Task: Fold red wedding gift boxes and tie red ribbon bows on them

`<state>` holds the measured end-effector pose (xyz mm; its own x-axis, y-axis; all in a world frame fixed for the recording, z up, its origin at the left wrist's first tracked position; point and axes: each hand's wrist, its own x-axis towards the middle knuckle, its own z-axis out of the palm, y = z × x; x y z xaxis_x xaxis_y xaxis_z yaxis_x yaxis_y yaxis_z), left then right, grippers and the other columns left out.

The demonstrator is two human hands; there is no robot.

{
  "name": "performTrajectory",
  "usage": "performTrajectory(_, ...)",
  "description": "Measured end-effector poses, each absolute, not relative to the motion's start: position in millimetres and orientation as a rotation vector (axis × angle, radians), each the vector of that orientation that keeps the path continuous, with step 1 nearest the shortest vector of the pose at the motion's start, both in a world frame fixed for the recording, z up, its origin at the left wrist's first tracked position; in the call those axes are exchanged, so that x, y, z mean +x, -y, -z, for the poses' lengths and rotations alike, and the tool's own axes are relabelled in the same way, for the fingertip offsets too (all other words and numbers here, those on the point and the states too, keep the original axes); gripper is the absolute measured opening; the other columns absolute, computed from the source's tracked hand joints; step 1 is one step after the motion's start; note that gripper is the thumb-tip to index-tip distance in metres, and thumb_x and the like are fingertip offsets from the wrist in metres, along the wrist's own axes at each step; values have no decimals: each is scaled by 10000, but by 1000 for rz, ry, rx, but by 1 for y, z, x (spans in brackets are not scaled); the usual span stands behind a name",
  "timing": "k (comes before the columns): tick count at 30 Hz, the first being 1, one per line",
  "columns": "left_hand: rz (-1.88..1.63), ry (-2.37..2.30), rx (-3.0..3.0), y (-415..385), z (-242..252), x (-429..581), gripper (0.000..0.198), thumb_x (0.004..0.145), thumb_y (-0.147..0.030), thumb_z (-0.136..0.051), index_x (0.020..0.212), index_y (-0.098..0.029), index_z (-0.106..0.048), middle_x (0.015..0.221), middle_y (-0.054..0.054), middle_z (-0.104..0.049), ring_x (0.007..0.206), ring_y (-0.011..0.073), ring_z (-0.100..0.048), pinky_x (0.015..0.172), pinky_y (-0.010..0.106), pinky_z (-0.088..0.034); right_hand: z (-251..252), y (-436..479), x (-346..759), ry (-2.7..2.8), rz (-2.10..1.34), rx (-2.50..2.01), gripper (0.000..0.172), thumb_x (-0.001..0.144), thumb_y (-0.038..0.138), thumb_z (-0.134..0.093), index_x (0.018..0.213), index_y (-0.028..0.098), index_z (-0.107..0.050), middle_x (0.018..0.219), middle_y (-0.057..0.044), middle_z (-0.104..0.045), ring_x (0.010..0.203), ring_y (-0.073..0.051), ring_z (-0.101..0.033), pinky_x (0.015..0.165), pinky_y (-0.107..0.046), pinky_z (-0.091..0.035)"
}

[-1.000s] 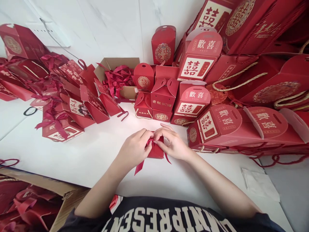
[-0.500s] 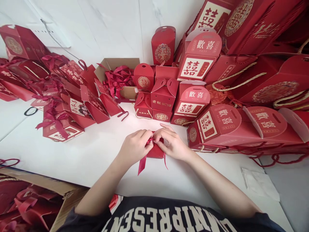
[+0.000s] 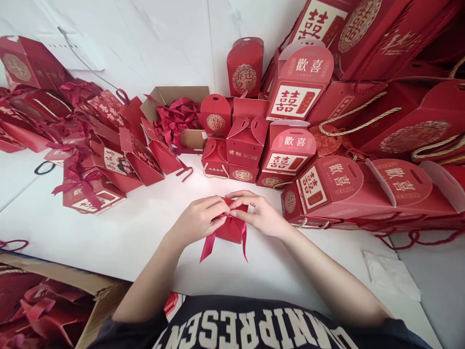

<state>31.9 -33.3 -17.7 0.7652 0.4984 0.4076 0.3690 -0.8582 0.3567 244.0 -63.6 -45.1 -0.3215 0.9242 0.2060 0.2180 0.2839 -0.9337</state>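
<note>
A small red gift box (image 3: 232, 231) rests on the white table (image 3: 138, 232) right in front of me. A dark red ribbon (image 3: 209, 245) is gathered at its top, and two tails hang down its front. My left hand (image 3: 198, 220) pinches the ribbon at the box's top from the left. My right hand (image 3: 258, 213) pinches it from the right, fingertips meeting those of the left. Most of the box's top is hidden behind my fingers.
Red gift boxes and bags crowd the back and right, among them a box on its side (image 3: 323, 191). Ribboned boxes (image 3: 87, 191) lie at the left. An open carton of ribbons (image 3: 178, 116) stands behind. A cardboard box (image 3: 47, 300) sits at the lower left, a white sheet (image 3: 390, 274) at the right.
Both hands have drawn the ribbon tight at the top of the box. The tails, loose and splayed before, now hang straight down its front.
</note>
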Motion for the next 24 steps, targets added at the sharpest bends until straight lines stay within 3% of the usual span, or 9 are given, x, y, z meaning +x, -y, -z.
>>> performTrajectory(10, -646, -788, 2592, 36, 14, 31, 70, 898, -123, -525, 863, -183, -539, 827, 5, -611, 715, 111, -539, 687, 231, -452, 35, 66, 244, 1953, -667, -1006, 104, 862, 153, -637, 880, 245, -681, 1155, -35, -715, 1167, -220, -603, 1008, -433, -471)
performTrajectory(16, -615, -770, 2555, 34, 10, 30, 74, 899, -121, -534, 863, -184, -544, 830, 3, -608, 730, 111, -541, 697, 230, -453, 27, 70, 249, 2064, -239, -933, 98, 877, 168, -598, 930, 243, -632, 1125, -34, -705, 1177, -229, -587, 1146, -502, -298)
performTrajectory(20, -660, -691, 2574, 34, 12, 29, 103, 901, -95, -520, 866, -185, -556, 846, 10, -623, 762, 117, -564, 721, 238, -465, 24, 69, 252, 1944, -530, -1112, 127, 942, 207, -524, 996, 233, -636, 1243, -74, -621, 1200, -225, -545, 1053, -448, -406)
performTrajectory(24, -703, -659, 2604, 33, 17, 28, 102, 898, -99, -534, 866, -189, -571, 852, 17, -633, 764, 125, -574, 708, 247, -469, 32, 65, 251, 1849, -1019, -1115, 190, 976, 275, -502, 931, 239, -682, 1296, -64, -583, 1220, -210, -543, 1050, -412, -411)
